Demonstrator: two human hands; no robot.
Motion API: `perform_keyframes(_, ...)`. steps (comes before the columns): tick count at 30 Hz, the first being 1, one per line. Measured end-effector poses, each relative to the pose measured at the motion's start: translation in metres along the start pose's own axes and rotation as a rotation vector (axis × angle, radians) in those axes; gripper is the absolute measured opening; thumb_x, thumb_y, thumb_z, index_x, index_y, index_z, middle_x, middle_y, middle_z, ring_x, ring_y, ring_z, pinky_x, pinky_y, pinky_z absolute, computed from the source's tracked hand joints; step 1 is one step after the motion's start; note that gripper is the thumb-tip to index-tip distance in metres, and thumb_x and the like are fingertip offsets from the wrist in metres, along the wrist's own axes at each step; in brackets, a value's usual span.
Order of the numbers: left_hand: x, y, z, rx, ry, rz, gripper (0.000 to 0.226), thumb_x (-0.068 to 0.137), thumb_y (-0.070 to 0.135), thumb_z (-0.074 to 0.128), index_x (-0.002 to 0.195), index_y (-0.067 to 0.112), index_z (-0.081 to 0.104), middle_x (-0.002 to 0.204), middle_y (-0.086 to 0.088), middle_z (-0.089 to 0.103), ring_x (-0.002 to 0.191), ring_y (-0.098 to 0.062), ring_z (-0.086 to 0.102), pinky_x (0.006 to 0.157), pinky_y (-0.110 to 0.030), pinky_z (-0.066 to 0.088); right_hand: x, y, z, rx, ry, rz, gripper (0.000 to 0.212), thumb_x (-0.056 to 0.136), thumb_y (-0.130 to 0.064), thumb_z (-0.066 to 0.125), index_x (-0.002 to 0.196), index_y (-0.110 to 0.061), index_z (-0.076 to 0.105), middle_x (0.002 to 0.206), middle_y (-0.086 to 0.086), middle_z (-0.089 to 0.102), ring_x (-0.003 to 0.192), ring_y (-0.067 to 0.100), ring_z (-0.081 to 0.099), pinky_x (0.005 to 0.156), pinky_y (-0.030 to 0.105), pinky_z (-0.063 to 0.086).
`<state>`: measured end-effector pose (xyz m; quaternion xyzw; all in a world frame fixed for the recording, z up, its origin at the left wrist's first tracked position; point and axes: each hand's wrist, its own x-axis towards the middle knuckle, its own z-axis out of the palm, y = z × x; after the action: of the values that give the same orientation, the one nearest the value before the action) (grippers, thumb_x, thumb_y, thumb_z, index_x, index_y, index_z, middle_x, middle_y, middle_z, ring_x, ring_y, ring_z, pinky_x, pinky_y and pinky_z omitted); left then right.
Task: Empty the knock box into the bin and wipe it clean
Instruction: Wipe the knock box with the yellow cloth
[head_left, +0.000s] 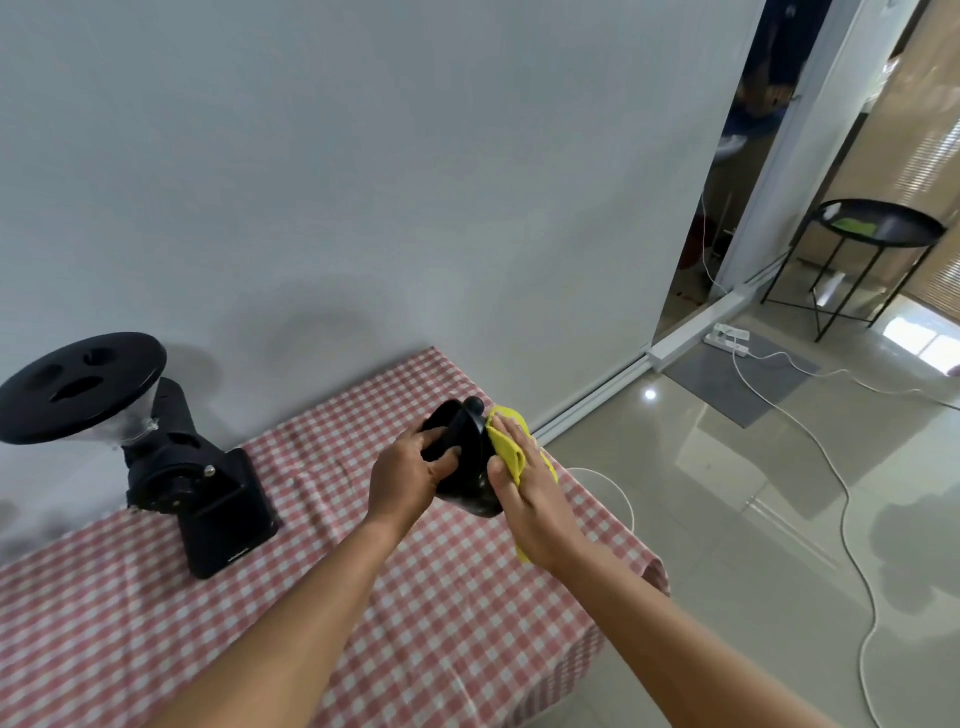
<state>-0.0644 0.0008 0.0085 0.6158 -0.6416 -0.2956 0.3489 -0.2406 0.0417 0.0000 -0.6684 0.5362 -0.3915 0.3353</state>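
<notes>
The black knock box (467, 467) is held tilted above the far right end of the table, its knock bar end sticking up at the top. My left hand (408, 470) grips it from the left, fingers curled over its rim into the opening. A yellow cloth (511, 447) lies flat against the box's right outer side, and my right hand (530, 483) presses on it with fingers stretched out. The cloth's lower end hangs below my right wrist. No bin is in view.
A black coffee grinder (171, 467) with a wide round lid stands at the left on the red-and-white checked tablecloth (322, 613). The table's right edge drops to a glossy tiled floor with white cables (852, 519) and a power strip (730, 338). A black side table (878, 228) stands far right.
</notes>
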Motion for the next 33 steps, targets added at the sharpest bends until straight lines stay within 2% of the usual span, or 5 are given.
perform_keyframes(11,0.007,0.003,0.002,-0.098,-0.064,-0.017,0.061,0.073,0.050,0.067,0.125,0.019,0.070,0.134,0.008,0.065,0.113,-0.016,0.066,0.098,-0.041,0.054,0.012,-0.012,-0.008,0.025,0.024,0.007,0.065,0.094,-0.067,0.021,0.144,-0.031,0.043,0.151,-0.009,0.043,0.140,0.008,0.037,0.118,0.035,0.027)
perform_keyframes(17,0.014,0.001,0.005,-0.055,-0.043,-0.019,0.045,0.084,0.030,0.076,0.126,0.015,0.070,0.146,0.003,0.056,0.125,-0.019,0.059,0.108,-0.038,0.047,0.027,0.006,-0.014,0.098,0.013,0.227,0.054,0.089,-0.079,0.020,0.107,-0.041,0.053,0.080,-0.006,0.064,0.074,0.013,0.067,0.096,0.046,0.049)
perform_keyframes(22,0.012,0.001,0.006,-0.068,-0.115,-0.022,0.045,0.083,0.030,0.075,0.126,0.014,0.070,0.140,0.008,0.060,0.121,-0.016,0.062,0.103,-0.034,0.051,0.014,-0.007,-0.012,0.067,0.010,0.160,0.056,0.090,-0.076,0.018,0.118,-0.041,0.051,0.120,-0.004,0.065,0.113,0.016,0.060,0.102,0.044,0.045)
perform_keyframes(27,0.011,0.010,0.005,-0.091,-0.205,0.035,0.047,0.079,0.032,0.078,0.123,0.016,0.072,0.144,0.010,0.054,0.128,-0.008,0.054,0.102,-0.010,0.040,0.041,-0.007,-0.028,0.382,-0.001,0.406,0.088,0.074,-0.090,0.034,0.091,-0.012,0.071,0.091,0.014,0.074,0.092,0.030,0.070,0.092,0.055,0.051)
perform_keyframes(33,0.018,0.018,0.001,-0.100,-0.337,0.092,0.045,0.074,0.034,0.080,0.118,0.027,0.075,0.149,0.005,0.053,0.133,-0.010,0.053,0.116,-0.033,0.039,0.060,-0.014,-0.059,0.466,-0.164,0.477,0.062,0.094,-0.064,0.041,0.094,-0.010,0.073,0.092,0.006,0.077,0.085,0.019,0.073,0.087,0.036,0.056)
